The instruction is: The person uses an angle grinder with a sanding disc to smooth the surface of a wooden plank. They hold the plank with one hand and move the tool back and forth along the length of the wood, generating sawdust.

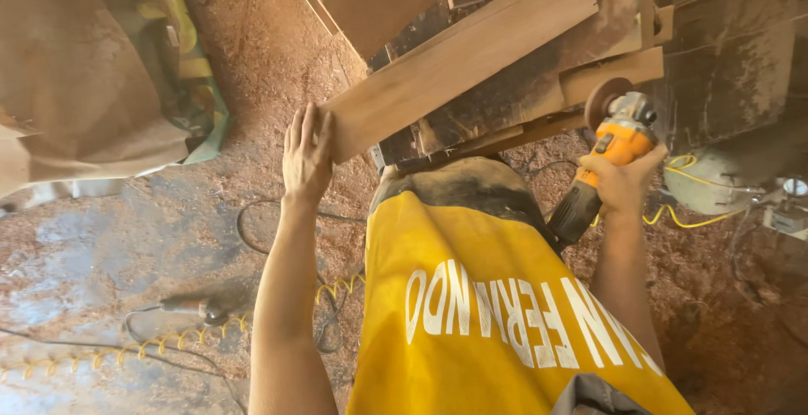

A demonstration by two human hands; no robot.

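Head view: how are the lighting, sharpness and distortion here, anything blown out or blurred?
Head view: warm, orange-tinted light; the plank under the left hand and the grinder in the right hand are sharp, no motion blur; a pale washed-out patch lies on the sawdust floor at lower left; wide-angle stretch bends the edges; the area under the bench at right is in deep shadow.

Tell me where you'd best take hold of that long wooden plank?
Probably at the plank's near end, flat palm against the end face, as the left hand does. It juts off the workbench there, while the right hand keeps the orange grinder further along.
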